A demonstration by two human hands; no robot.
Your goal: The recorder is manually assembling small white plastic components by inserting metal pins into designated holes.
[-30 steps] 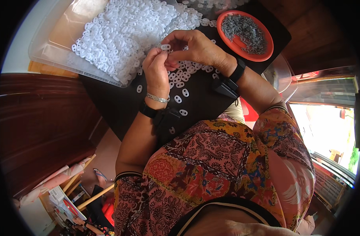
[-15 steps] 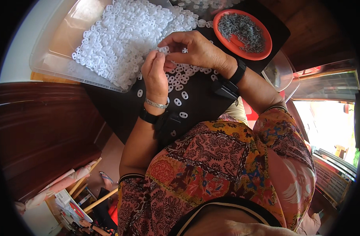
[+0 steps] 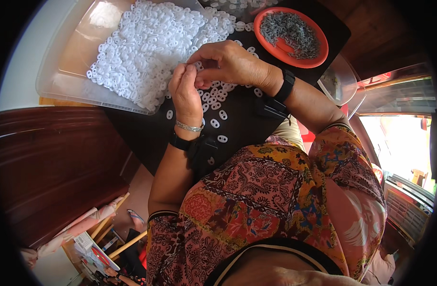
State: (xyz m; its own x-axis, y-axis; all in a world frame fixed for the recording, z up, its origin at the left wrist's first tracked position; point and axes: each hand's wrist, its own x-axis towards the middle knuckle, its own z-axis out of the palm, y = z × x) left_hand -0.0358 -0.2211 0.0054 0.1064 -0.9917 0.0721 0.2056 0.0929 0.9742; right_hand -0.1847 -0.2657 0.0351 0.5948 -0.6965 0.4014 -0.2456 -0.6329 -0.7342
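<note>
My left hand (image 3: 186, 97) and my right hand (image 3: 235, 66) meet at the fingertips, just right of a big heap of white plastic pieces (image 3: 144, 47). Each piece is a small oval with two holes. The left thumb and fingers pinch one such piece, now almost hidden behind them. Right thumb and forefinger close in against the left fingertips; whether they grip the same piece or a smaller part is hidden. Under the hands lie several loose ovals (image 3: 212, 97), with a few single ones nearer me, such as one oval (image 3: 222, 138).
The heap fills a clear plastic tray (image 3: 61, 86) at far left. A red-orange dish (image 3: 283, 49) of small grey metal parts (image 3: 294, 33) stands at far right on the dark table (image 3: 147, 138). Dark wood panelling (image 3: 51, 162) rises at left; a clear container (image 3: 340, 83) is beyond the right forearm.
The right fingers have closed further over the left fingertips, covering the white oval that showed between them. Both hands stay in nearly the same place; the whole view has shifted slightly.
</note>
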